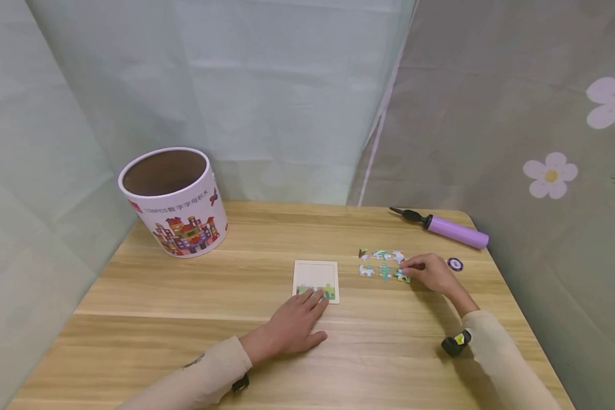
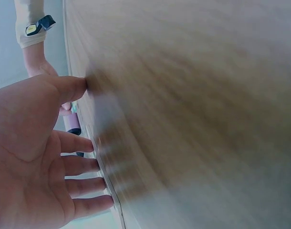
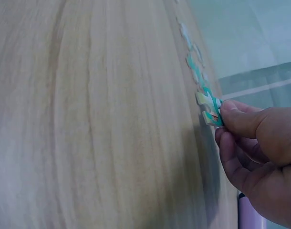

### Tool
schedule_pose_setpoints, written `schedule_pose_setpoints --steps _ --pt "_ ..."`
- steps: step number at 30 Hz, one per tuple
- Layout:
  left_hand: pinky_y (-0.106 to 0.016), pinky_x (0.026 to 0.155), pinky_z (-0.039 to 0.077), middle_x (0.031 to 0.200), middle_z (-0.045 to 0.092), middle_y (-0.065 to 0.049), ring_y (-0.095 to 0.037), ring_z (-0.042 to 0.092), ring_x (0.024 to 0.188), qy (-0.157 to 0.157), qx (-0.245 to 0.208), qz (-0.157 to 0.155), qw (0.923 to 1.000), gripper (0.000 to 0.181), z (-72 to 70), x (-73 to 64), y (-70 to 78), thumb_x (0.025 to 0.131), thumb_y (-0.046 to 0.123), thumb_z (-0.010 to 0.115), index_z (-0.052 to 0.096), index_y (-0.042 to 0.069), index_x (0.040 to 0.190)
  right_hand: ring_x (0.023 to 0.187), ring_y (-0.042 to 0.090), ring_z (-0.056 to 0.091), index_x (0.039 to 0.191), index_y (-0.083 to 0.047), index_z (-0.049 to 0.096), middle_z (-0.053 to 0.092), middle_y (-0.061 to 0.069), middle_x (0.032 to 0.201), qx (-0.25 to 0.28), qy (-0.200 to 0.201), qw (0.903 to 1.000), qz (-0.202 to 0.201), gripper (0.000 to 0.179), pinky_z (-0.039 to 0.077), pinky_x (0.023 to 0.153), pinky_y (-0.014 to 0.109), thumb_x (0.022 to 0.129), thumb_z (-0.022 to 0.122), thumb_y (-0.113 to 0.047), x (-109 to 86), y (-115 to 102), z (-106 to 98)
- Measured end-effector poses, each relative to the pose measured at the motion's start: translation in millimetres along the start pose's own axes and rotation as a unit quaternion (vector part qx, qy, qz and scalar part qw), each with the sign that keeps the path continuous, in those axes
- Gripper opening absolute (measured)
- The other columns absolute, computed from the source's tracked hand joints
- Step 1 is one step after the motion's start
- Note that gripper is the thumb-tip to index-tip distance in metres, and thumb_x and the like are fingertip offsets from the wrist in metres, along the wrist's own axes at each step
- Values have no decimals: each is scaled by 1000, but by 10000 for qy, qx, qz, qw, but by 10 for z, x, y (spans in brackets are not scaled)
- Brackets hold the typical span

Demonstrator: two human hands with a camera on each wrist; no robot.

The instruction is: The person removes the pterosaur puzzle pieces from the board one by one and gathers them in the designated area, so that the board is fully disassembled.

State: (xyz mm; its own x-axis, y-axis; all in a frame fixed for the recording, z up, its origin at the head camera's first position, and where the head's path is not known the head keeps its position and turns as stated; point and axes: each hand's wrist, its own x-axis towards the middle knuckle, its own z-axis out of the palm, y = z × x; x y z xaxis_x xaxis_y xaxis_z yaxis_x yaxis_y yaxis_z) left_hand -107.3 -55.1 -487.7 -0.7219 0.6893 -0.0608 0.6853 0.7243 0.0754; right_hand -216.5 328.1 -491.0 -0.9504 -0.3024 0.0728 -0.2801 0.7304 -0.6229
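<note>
My left hand lies flat with straight fingers, its fingertips on the lower part of a small square wooden puzzle tray. Green puzzle pieces fill the tray's bottom row, partly hidden under those fingers. Between thumb and fingers, my right hand pinches a puzzle piece with green, white and yellow on it. In the right wrist view the piece stands tilted close over the table. Several other loose pieces lie in two rows just left of the right hand.
A purple hand pump with a black nozzle lies at the back right. Beside the right hand is a round dark chip. A large white bucket with printed blocks stands at the back left of the wooden table. Curtains hang behind.
</note>
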Motion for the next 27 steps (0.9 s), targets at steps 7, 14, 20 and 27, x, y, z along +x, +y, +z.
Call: schedule_pose_setpoints --steps 7,14,20,27 --pt "-48 117 38 160 42 -16 -35 40 147 5 -3 -50 10000 70 6 -8 -10 102 51 52 44 4 154 98 31 72 98 -9 82 77 12 104 -248 63 9996 -75 9 56 88 50 92 75 -8 46 20 51" --pt "-49 116 38 159 42 -15 -33 40 147 -17 14 -117 9999 70 13 -2 0 101 51 53 45 5 153 89 24 71 98 -9 81 76 8 99 -441 293 9981 -309 8 58 80 45 91 77 -9 74 -72 66" --pt "-48 113 40 157 44 -16 -33 43 143 -9 16 -127 9999 69 8 19 21 100 50 54 47 3 151 83 19 69 99 -8 81 76 5 96 -287 390 9961 -732 9 59 73 35 90 78 -11 176 -310 132" --pt "-43 117 37 155 44 -22 -34 45 141 122 28 -6 9999 69 -6 23 34 100 46 56 48 -2 149 82 16 67 100 -6 80 75 5 97 -4 316 9944 -1013 11 58 70 30 90 77 -8 324 -639 265"
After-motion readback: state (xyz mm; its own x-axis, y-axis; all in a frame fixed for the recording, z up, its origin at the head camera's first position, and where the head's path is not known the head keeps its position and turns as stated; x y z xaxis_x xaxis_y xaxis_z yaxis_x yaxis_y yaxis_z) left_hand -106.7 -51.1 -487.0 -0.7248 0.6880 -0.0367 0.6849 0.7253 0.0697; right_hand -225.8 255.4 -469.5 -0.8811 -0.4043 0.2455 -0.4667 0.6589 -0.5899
